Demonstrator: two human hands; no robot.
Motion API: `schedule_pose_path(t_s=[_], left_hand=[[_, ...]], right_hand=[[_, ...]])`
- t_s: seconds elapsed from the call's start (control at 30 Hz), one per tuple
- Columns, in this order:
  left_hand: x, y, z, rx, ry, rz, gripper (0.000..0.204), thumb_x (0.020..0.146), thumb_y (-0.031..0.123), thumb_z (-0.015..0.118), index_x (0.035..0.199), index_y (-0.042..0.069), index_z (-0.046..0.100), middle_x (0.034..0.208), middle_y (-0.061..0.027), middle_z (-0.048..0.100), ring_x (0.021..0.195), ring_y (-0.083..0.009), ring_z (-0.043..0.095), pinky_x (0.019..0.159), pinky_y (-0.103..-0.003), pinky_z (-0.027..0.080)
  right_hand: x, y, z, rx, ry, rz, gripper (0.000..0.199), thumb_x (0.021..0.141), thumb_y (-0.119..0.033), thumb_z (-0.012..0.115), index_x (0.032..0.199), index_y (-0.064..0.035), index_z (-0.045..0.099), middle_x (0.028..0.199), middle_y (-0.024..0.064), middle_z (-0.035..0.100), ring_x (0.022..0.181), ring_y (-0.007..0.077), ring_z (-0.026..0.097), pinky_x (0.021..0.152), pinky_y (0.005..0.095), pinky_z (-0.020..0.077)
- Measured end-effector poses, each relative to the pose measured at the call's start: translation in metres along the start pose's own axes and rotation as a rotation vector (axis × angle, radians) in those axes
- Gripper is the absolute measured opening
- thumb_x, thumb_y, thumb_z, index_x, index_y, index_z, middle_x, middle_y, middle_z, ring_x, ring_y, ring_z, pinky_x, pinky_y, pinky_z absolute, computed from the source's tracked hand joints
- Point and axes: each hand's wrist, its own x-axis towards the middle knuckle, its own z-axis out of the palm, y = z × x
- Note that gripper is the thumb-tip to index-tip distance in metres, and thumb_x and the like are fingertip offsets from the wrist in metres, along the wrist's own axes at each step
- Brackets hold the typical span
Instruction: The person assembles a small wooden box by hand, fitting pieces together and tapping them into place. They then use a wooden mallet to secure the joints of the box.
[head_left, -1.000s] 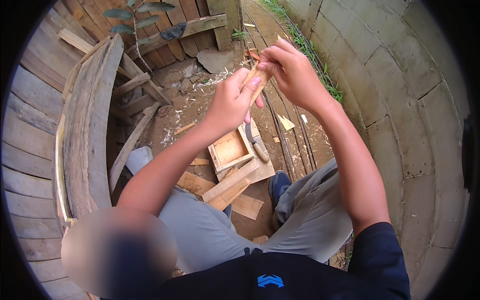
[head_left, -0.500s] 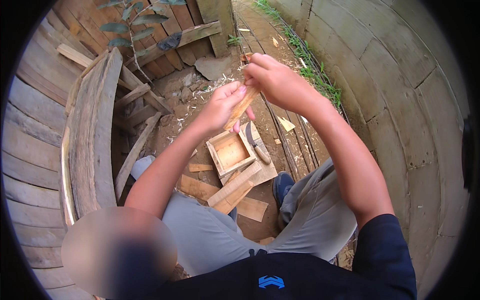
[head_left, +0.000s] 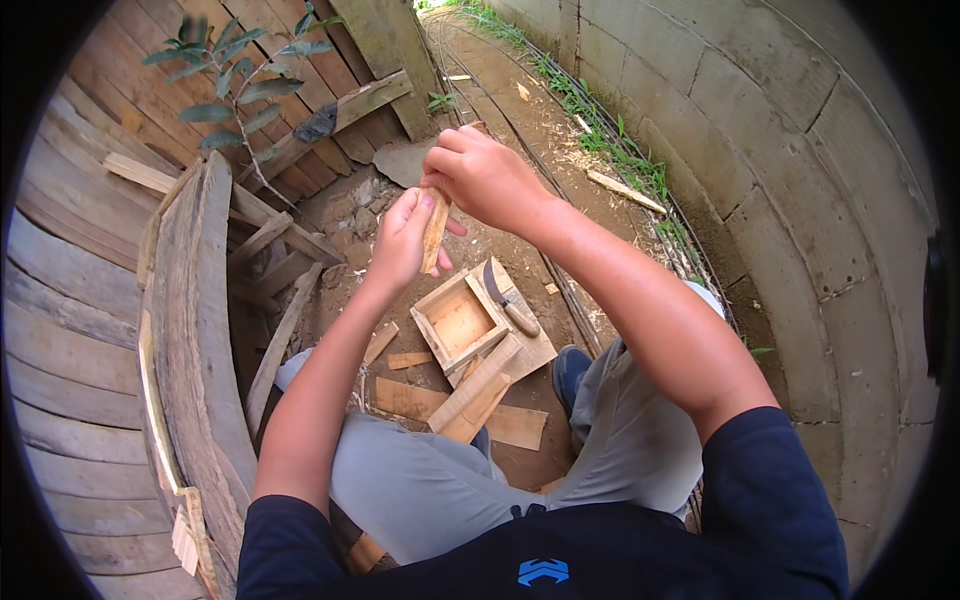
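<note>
A short flat piece of wood (head_left: 436, 236) is held up in front of me, above a wooden box. My left hand (head_left: 402, 238) wraps round it with the thumb along its face. At its upper end, my right hand (head_left: 484, 178) is closed, its fingertips partly hidden. Below lies the small open-topped wooden box (head_left: 428, 318), and beside it a curved knife (head_left: 512, 304) with a wooden handle rests on a board (head_left: 530, 350).
Several loose wood strips (head_left: 466, 402) lie between my feet and the box. A weathered plank structure (head_left: 195, 330) stands on my left, with a leafy branch (head_left: 240, 115) beyond. On my right rises a block wall (head_left: 790, 200); cables (head_left: 570, 290) and shavings line the ground.
Both hands have moved left, carrying the piece of wood, which now stands more upright. The box and knife have stayed in place while the view has shifted slightly.
</note>
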Motion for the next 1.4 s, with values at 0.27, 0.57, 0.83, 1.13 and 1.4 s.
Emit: schedule_pose_path(t_s=[0.27,0.57,0.83,1.13,1.4], left_hand=[[-0.001,0.008,0.002,0.029,0.038,-0.104,0.040,0.112,0.037,0.036,0.116,0.003,0.056,0.087,-0.0162,0.071,0.044,-0.0139,0.058,0.034,-0.023,0.040],[-0.005,0.018,0.015,-0.065,0.085,-0.031,0.040,0.112,0.040,0.034,0.115,0.004,0.053,0.088,-0.0156,0.070,0.044,-0.0141,0.057,0.034,-0.024,0.041],[-0.007,0.017,0.019,-0.070,0.192,0.021,0.042,0.112,0.041,0.034,0.111,0.003,0.052,0.086,-0.0146,0.071,0.046,-0.0149,0.059,0.036,-0.025,0.045],[-0.006,0.006,0.015,0.321,0.327,0.100,0.031,0.110,0.025,0.042,0.106,-0.002,0.056,0.082,-0.0163,0.074,0.053,-0.0236,0.070,0.045,-0.035,0.052],[-0.002,-0.007,0.020,0.446,0.329,0.077,0.019,0.105,0.015,0.048,0.105,-0.002,0.054,0.082,-0.0170,0.071,0.057,-0.0271,0.072,0.051,-0.037,0.052]], right_hand=[[0.000,-0.001,0.004,-0.289,-0.101,-0.166,0.013,0.081,-0.018,0.067,0.090,-0.0094,0.063,0.096,0.0024,0.061,0.094,0.0209,0.063,0.082,0.0337,0.0528],[0.001,0.005,0.008,-0.121,0.096,-0.196,0.019,0.076,-0.014,0.070,0.093,-0.0096,0.063,0.093,0.0036,0.061,0.092,0.0227,0.063,0.081,0.0356,0.0513],[0.006,-0.003,0.008,-0.061,0.068,-0.175,0.043,0.058,-0.007,0.079,0.097,-0.0079,0.061,0.094,0.0060,0.061,0.091,0.0273,0.064,0.081,0.0374,0.0546],[0.002,-0.018,0.011,-0.315,-0.141,-0.048,0.033,0.070,-0.009,0.078,0.094,-0.0055,0.057,0.092,0.0088,0.063,0.091,0.0244,0.068,0.081,0.0357,0.0556],[-0.001,-0.024,0.023,-0.553,-0.254,0.102,0.013,0.085,-0.018,0.068,0.090,-0.0071,0.063,0.090,0.0083,0.068,0.086,0.0236,0.072,0.071,0.0348,0.0587]])
